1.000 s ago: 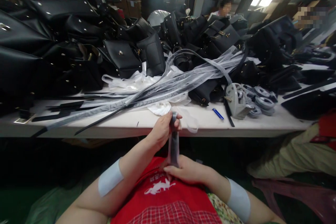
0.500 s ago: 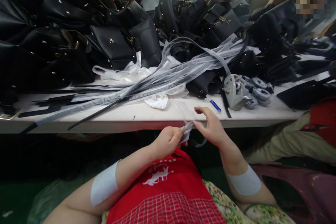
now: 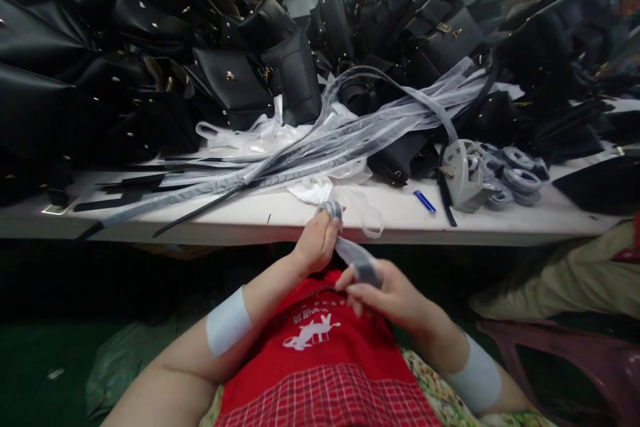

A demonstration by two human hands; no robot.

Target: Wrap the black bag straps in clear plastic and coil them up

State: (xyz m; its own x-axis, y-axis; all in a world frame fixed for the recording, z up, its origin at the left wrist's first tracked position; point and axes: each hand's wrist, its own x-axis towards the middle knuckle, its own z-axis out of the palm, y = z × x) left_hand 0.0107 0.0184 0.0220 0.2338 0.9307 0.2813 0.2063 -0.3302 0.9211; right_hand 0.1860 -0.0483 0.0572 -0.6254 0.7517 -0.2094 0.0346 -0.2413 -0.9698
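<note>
A white table (image 3: pixel 240 221) bears bags (image 3: pixel 233 90), straps (image 3: pixel 305 159), coils (image 3: pixel 525 194).

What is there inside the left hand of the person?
The left hand holds a rolled grey strip; its loops show at the top of the hand, and a length runs to the right hand. The part within the grip is hidden.

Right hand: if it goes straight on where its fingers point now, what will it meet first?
Probably the left wrist: the right hand points toward it across the red apron. Depth is unclear from this one view, though.
</note>
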